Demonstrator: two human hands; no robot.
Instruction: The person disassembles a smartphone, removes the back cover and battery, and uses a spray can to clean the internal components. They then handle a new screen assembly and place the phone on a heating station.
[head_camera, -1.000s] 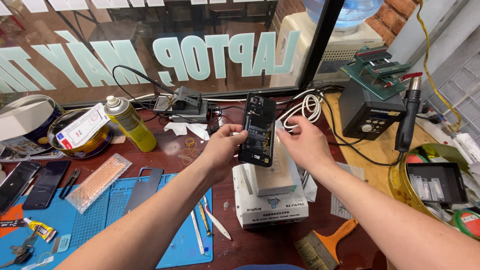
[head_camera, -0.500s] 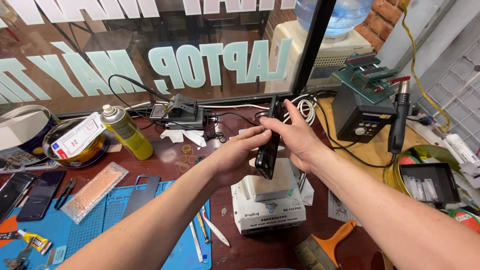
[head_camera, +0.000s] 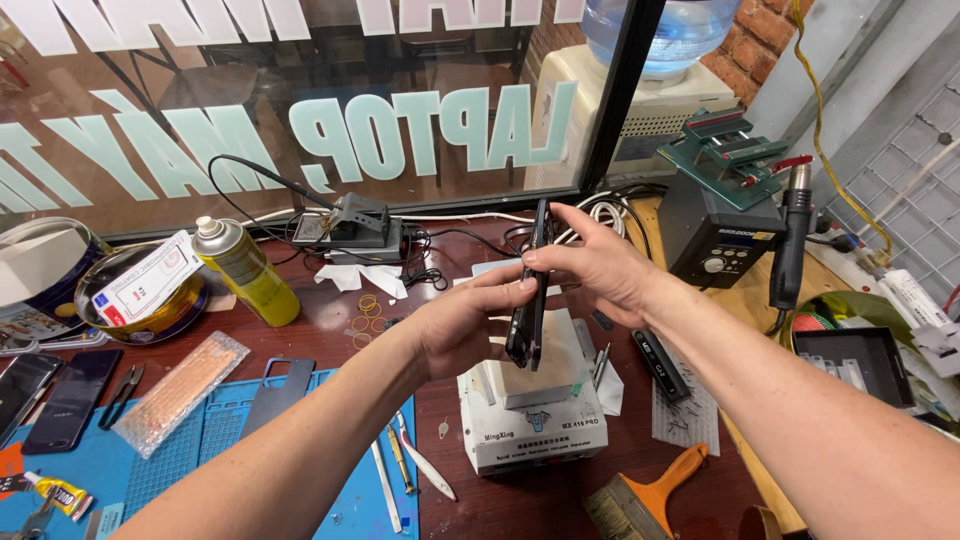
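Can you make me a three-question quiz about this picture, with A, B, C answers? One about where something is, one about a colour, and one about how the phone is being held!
1. Where is the spray can?
A. On the table, at the picture's left, by the round tin bowl
B. On top of the white machine
C. In a hand

2. What colour is the brush handle?
A. Green
B. Orange
C. Pink

3. How is the phone held?
A. Flat on the blue mat
B. In one hand only
C. Edge-on in the air, by both hands

Answers: 1 A, the yellow can stands beside the bowl. 2 B, the handle at the bottom edge is orange. 3 C, the left hand and right hand both grip it above the white machine.
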